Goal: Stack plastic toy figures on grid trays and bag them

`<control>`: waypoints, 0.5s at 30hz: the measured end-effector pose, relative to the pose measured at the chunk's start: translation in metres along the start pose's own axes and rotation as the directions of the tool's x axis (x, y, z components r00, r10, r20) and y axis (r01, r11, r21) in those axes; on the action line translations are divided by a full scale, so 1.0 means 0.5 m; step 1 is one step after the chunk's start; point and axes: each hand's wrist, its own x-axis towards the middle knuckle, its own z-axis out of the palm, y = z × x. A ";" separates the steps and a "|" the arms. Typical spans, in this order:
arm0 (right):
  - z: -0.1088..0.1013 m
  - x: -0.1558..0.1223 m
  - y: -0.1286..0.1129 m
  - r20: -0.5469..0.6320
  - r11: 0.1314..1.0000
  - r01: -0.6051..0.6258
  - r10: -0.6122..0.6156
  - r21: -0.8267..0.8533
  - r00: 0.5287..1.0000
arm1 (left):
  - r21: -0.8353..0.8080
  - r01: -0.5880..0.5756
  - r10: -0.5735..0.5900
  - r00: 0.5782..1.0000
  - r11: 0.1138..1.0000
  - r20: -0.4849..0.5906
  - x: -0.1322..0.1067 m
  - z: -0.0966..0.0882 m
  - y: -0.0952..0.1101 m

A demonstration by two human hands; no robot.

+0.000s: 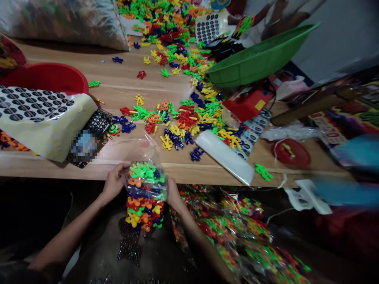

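Note:
Between my hands, at the table's front edge, is a clear plastic bag (145, 193) packed with small bright plastic figures in green, orange, red, yellow and blue. My left hand (115, 183) is closed on the bag's left side, thumb and fingers near its upper part. On the opposite side my right hand (173, 194) grips the bag's edge, its fingers partly hidden behind the plastic. The bag's loose, see-through top (145, 148) rises over the table edge. Just beyond it lie loose yellow figures (166, 142) and dark blue figures (128, 126).
A red basin (56, 77) and a sticker sheet (35, 104) lie left. A large filled sack (65, 23) stands behind. To the right are a green basket (257, 59), a red device (248, 103) and a white plastic-wrapped stack (225, 157). Filled bags (225, 225) lie below the table.

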 end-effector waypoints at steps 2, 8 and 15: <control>-0.007 -0.036 0.003 0.062 0.999 0.030 -0.029 -0.017 0.998 | 0.066 -0.008 0.005 0.999 0.998 0.048 -0.033 -0.013 0.000; -0.003 -0.079 0.009 0.012 0.996 0.006 -0.005 -0.094 1.000 | 0.233 -0.078 0.075 0.997 0.969 0.021 -0.079 -0.023 -0.016; 0.001 -0.064 -0.033 -0.302 0.997 0.044 -0.063 -0.070 0.951 | 0.285 -0.298 0.375 0.887 0.911 -0.271 -0.075 -0.003 -0.018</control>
